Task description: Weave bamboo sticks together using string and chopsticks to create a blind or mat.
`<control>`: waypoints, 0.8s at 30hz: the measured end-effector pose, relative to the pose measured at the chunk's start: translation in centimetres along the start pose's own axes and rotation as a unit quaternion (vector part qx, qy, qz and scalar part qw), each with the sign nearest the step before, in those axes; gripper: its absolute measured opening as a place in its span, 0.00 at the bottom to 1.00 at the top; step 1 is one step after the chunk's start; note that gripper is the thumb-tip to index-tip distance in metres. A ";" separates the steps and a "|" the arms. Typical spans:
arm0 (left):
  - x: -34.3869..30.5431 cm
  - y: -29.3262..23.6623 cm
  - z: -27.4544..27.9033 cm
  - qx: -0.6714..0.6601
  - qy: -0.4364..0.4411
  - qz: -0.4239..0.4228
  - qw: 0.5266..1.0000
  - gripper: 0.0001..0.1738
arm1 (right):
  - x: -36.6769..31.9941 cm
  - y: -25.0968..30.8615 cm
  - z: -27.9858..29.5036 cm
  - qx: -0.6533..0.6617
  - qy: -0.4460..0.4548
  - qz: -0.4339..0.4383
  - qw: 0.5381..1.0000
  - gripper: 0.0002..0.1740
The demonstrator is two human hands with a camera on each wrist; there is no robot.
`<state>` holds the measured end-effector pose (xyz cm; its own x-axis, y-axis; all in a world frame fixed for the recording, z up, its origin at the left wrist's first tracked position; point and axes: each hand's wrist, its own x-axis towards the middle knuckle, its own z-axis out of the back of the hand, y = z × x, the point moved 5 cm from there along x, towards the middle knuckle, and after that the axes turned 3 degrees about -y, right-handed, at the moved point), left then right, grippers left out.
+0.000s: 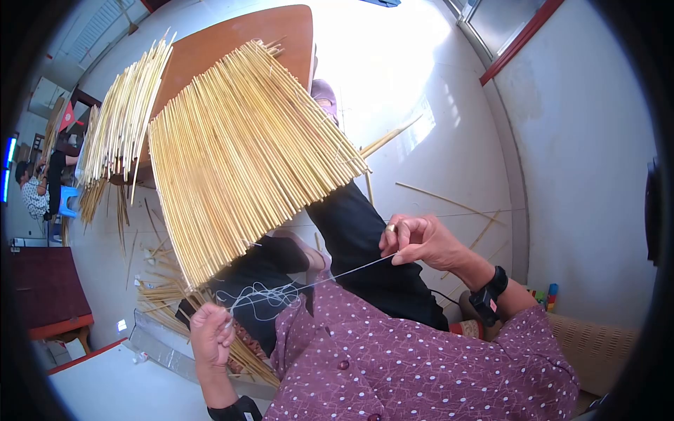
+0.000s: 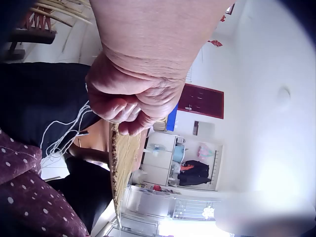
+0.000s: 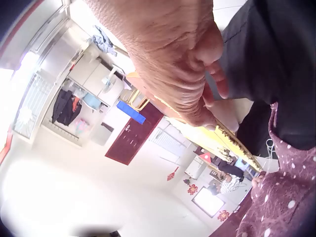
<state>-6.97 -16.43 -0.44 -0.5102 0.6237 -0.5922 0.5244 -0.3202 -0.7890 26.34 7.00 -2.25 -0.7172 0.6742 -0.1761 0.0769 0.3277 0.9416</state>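
Note:
A pale string (image 1: pixel 344 272) runs taut between the two hands, with a loose tangle of it hanging near the left one. My left hand (image 1: pixel 212 334) grips the string in curled fingers, just below the near left corner of a mat of yellow stalks (image 1: pixel 246 140). In the left wrist view this hand (image 2: pixel 131 96) is a loose fist, with string loops (image 2: pixel 66 131) beside it. Thumb and fingers of my right hand (image 1: pixel 430 242) pinch the other end, right of the mat. The right wrist view shows the right hand (image 3: pixel 173 64) from its back; its fingertips are partly hidden.
The mat lies over a brown tabletop (image 1: pixel 281 28) and reaches above the lap. A second bundle of stalks (image 1: pixel 130 112) is at the left. Loose stalks (image 1: pixel 449 200) lie on the floor, with more cut stalks (image 1: pixel 161 291) at lower left. Another person (image 1: pixel 38 189) sits far left.

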 end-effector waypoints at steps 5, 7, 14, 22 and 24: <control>-0.4 1.4 0.2 0.008 0.006 0.061 0.998 0.06 | -0.7 -1.4 0.4 0.239 -0.010 -0.111 0.965 0.14; -0.5 1.4 0.6 0.009 -0.001 0.059 0.998 0.06 | -0.9 -1.8 1.1 0.205 -0.002 -0.119 0.971 0.14; -1.2 1.1 2.2 0.145 -0.014 0.096 0.985 0.07 | -2.0 -4.1 3.7 -0.036 0.021 -0.189 0.981 0.09; -3.1 -1.8 -10.0 0.103 0.178 -0.044 0.978 0.37 | -1.3 1.5 -0.3 -0.408 -0.046 0.048 0.911 0.15; -2.9 -1.2 -15.0 0.094 0.287 -0.030 0.953 0.38 | -0.6 0.5 -4.1 -0.084 0.040 -0.026 0.995 0.14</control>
<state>4.14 -7.19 4.67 -0.0498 0.9151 -0.4001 0.3477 -0.3597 -0.8659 23.95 4.05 -0.53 -0.7707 0.6021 -0.2085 -0.0731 0.2415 0.9676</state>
